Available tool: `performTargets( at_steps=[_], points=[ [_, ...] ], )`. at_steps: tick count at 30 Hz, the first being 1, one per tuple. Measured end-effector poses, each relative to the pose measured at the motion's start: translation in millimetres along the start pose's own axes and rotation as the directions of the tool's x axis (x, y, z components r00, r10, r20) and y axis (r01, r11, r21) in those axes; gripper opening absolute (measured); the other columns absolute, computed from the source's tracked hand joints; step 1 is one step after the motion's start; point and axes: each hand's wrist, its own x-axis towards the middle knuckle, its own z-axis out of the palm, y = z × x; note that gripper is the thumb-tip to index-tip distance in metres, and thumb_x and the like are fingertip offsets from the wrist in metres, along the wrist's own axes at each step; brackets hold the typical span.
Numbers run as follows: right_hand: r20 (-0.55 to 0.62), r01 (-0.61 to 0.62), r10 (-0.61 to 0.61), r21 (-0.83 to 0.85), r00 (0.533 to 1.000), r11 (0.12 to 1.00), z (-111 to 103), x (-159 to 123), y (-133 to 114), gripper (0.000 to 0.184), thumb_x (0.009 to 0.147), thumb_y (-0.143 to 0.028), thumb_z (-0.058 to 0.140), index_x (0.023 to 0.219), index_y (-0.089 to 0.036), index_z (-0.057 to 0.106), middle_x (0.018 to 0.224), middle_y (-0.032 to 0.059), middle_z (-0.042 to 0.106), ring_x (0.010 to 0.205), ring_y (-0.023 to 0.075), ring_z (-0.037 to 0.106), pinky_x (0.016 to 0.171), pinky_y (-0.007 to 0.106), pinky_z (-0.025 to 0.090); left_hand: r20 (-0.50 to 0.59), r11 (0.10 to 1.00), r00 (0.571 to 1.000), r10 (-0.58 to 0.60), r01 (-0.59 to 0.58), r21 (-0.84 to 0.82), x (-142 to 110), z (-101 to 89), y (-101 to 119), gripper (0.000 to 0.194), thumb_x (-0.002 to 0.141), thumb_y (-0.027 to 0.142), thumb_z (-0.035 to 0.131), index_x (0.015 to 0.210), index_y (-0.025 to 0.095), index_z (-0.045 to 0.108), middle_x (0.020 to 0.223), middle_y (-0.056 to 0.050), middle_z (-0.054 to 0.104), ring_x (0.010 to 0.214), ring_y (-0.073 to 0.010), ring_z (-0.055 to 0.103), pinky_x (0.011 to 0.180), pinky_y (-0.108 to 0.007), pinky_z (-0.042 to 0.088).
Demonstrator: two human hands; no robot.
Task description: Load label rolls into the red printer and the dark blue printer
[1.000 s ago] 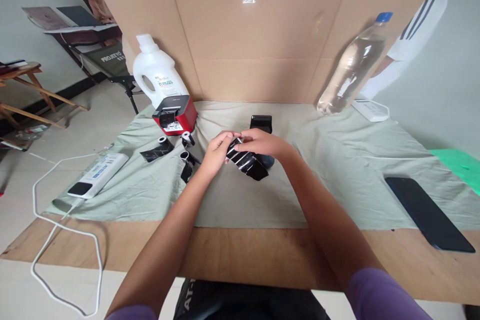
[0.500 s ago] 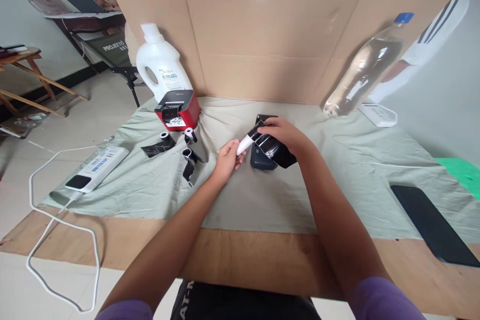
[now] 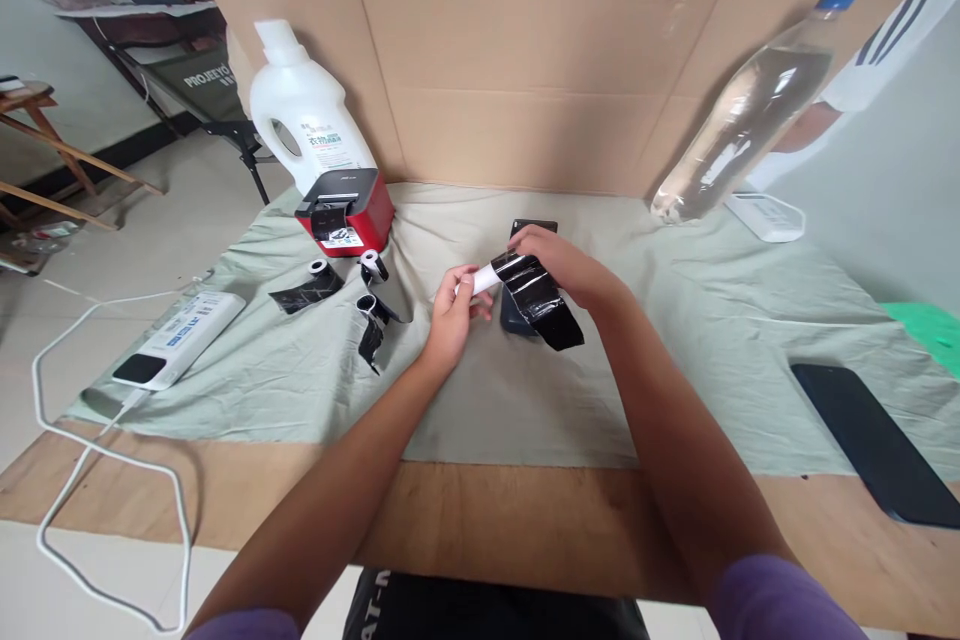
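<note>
Swung nearer the person, the loose end of a glossy black film strip (image 3: 544, 305) hangs from a white cylindrical tube (image 3: 482, 281) over a dark-blue, slab-like device (image 3: 514, 316). Half-curled, the left hand (image 3: 452, 315) pinches the tube; the right hand (image 3: 564, 265), partly closed, fingers the strip. Behind, a clear plastic bottle (image 3: 750, 125) holds colourless liquid (image 3: 761, 105).

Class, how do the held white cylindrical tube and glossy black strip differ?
The white cylindrical tube looks plain; the glossy black strip shows highlights. The tube is narrow; the strip is broader, sloping down. The left hand holds the tube; the right hand, the strip. Both are hand-held.
</note>
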Motion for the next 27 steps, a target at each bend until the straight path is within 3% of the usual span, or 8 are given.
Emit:
performTargets(
  at_steps=[4, 8, 16, 22, 27],
  points=[
    [-0.144, 0.158, -0.186, -0.188, 0.972, 0.969, 20, -2, -3, 0.017, 0.084, -0.034, 0.056, 0.074, -0.022, 0.057, 0.075, -0.0013, 0.057, 0.071, 0.0151, 0.051, 0.064, 0.03, 0.037, -0.07, 0.975, 0.997, 0.027, -0.042, -0.218, -3, 3.9, 7, 0.033, 0.091, 0.048, 0.064, 0.115, 0.025, 0.063, 0.117, -0.007, 0.069, 0.117, -0.0209, 0.065, 0.091, -0.03, 0.057],
    [-0.124, 0.17, -0.208, -0.265, 0.97, 0.949, 31, -1, -1, 0.017, 0.083, -0.025, 0.051, 0.068, -0.021, 0.056, 0.072, -0.0007, 0.057, 0.07, 0.015, 0.05, 0.063, 0.03, 0.035, -0.089, 0.935, 0.993, -0.082, 0.046, -0.351, -3, 1.4, 14, 0.038, 0.096, 0.055, 0.052, 0.111, 0.022, 0.064, 0.13, -0.011, 0.068, 0.132, -0.027, 0.058, 0.106, -0.038, 0.05],
    [-0.045, 0.201, -0.223, -0.292, 0.974, 0.935, 42, -6, -1, 0.027, 0.091, -0.03, 0.048, 0.066, -0.021, 0.049, 0.067, -0.0021, 0.053, 0.065, 0.0137, 0.048, 0.059, 0.028, 0.032, -0.104, 0.916, 0.973, -0.207, 0.155, -0.371, -4, 5.6, 14, 0.034, 0.1, 0.047, 0.047, 0.109, 0.02, 0.066, 0.125, -0.009, 0.072, 0.119, -0.0241, 0.067, 0.095, -0.033, 0.055],
    [0.049, 0.338, -0.35, -0.412, 0.936, 0.846, 80, -5, 12, 0.025, 0.1, -0.029, 0.044, 0.084, -0.019, 0.06, 0.088, 0.0051, 0.069, 0.082, 0.0172, 0.061, 0.072, 0.028, 0.04, -0.069, 0.883, 0.974, -0.217, 0.166, -0.44, -12, 14.0, 17, 0.043, 0.102, 0.047, 0.04, 0.106, 0.017, 0.071, 0.117, -0.009, 0.074, 0.123, -0.0239, 0.065, 0.103, -0.033, 0.052],
    [-0.003, 0.338, -0.395, -0.512, 0.919, 0.79, 90, -4, 19, 0.029, 0.103, -0.03, 0.04, 0.087, -0.019, 0.061, 0.089, 0.0075, 0.07, 0.079, 0.0185, 0.062, 0.072, 0.029, 0.038, -0.097, 0.88, 0.969, -0.229, 0.163, -0.446, -11, 12.8, 18, 0.04, 0.099, 0.049, 0.048, 0.105, 0.016, 0.071, 0.115, -0.01, 0.074, 0.122, -0.0248, 0.065, 0.103, -0.034, 0.052]
  ],
)
